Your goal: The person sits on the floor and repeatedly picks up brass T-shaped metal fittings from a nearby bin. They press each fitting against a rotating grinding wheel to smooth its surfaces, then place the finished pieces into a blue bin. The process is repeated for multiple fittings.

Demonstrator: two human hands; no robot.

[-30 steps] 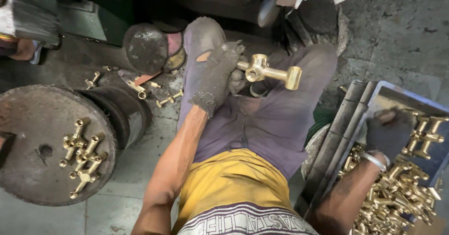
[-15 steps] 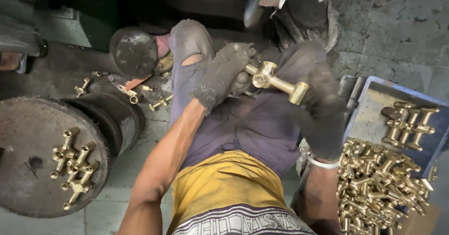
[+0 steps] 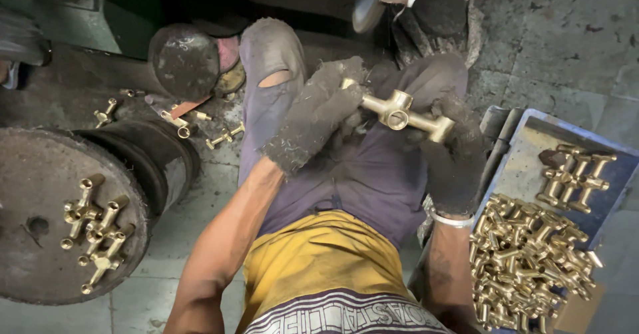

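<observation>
Brass cross fitting point(image 3: 401, 112): gripped at opposite ends by gloved left hand point(image 3: 319, 114) and gloved right hand point(image 3: 456, 154), both closed.

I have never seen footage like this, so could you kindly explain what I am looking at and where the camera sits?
The camera is worn on the person's head and looks down over their lap, so you see their own two gloved hands. The left hand and the right hand together hold a cross-shaped brass fitting, one at each end. On the person's right, a blue tray holds a heap of similar brass fittings. On their left, a dark round metal drum has a few finished-looking fittings resting on its face, and some loose ones lie on the floor beyond.
</observation>
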